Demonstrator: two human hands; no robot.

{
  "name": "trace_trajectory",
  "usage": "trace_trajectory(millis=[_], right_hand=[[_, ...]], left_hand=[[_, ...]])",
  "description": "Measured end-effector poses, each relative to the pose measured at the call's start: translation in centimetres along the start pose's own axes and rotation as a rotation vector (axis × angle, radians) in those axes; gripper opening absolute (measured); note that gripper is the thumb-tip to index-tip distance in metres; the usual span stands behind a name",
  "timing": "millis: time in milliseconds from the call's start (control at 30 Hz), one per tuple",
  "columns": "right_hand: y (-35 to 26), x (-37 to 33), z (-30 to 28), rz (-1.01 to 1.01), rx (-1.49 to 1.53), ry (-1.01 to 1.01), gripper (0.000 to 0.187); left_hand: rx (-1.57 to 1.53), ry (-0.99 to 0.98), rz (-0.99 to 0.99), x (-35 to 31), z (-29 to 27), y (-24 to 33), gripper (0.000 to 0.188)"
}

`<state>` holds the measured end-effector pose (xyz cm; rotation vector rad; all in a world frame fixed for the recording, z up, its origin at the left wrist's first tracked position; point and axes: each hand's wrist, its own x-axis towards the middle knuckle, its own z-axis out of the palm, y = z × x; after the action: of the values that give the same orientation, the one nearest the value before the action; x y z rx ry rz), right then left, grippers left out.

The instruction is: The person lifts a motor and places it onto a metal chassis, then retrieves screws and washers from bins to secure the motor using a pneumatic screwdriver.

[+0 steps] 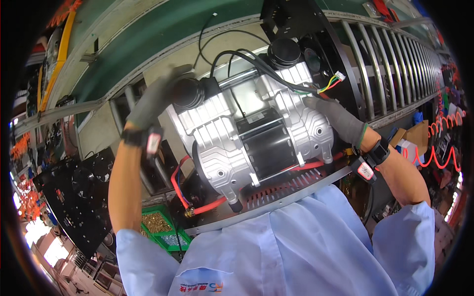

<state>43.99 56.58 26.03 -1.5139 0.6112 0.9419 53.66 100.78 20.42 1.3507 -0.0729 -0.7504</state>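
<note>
A ribbed, silvery metal pump (222,148) with a smooth black middle sits mid-view, a slotted metal plate (284,186) between it and the light-blue shirt (276,241). The grey-gloved left hand (155,101), blurred, is at a ridged, round black cap (189,93); I cannot tell whether its grip is clamped. The right hand (343,121) lies against finned metal, its grip unclear too. A red hose (211,205) runs partly hidden under the pump.
</note>
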Motion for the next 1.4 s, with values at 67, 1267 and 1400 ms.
trace_trajectory(millis=[67,1267,1400], right_hand=[[0.0,0.1,-0.1,-0.035,0.018,-0.005,0.039],[10.2,-13.1,0.2,-1.082,-0.627,0.754,0.027],[12.9,-13.9,-1.0,-1.181,-0.746,0.855,0.029]], left_hand=[[0.226,-0.167,0.034,2.8,1.5,0.5,0.061],[0.902,0.384,0.073,-3.8,3.2,5.7,0.045],[0.942,0.452,0.304,-13.2,10.6,4.8,0.041]])
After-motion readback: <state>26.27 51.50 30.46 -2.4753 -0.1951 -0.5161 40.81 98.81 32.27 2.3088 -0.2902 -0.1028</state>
